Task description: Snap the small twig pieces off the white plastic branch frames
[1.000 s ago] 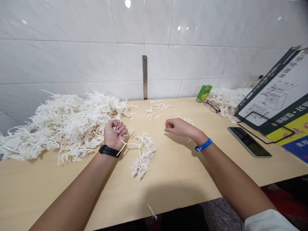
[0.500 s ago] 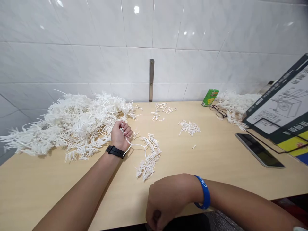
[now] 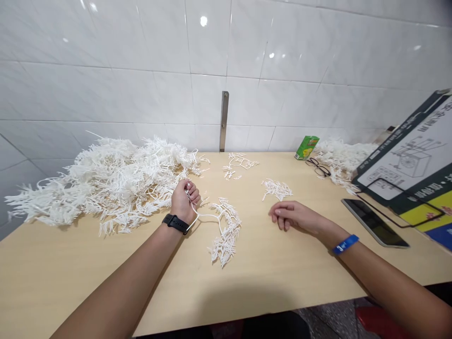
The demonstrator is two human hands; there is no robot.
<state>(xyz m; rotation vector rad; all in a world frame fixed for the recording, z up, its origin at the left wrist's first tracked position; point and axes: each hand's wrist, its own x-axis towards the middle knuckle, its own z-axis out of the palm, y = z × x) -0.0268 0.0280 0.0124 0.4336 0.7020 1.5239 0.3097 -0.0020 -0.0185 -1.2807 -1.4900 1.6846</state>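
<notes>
My left hand (image 3: 185,201) is closed in a fist, palm turned up, beside the large heap of white branching plastic pieces (image 3: 123,179). Its fingers wrap around a white plastic sprig (image 3: 210,216), whose thin stem runs out past the watch strap. A curved cluster of small white sprigs (image 3: 228,235) lies on the table just to the right of that stem. My right hand (image 3: 294,216) hovers low over the table with loosely bent fingers; nothing shows in them. Its fingertips are just below a small pile of white bits (image 3: 277,189).
A few bare stems and bits (image 3: 243,163) lie near the wall. At the right are a green carton (image 3: 306,148), eyeglasses (image 3: 318,167), another white heap (image 3: 342,155), a phone (image 3: 374,222) and a leaning printed box (image 3: 416,155) with a black wire frame before it.
My right hand has risen from the table's front edge and moved forward towards the small pile, its fingers loosening. My left hand stays closed on the sprig, nearly in place.
</notes>
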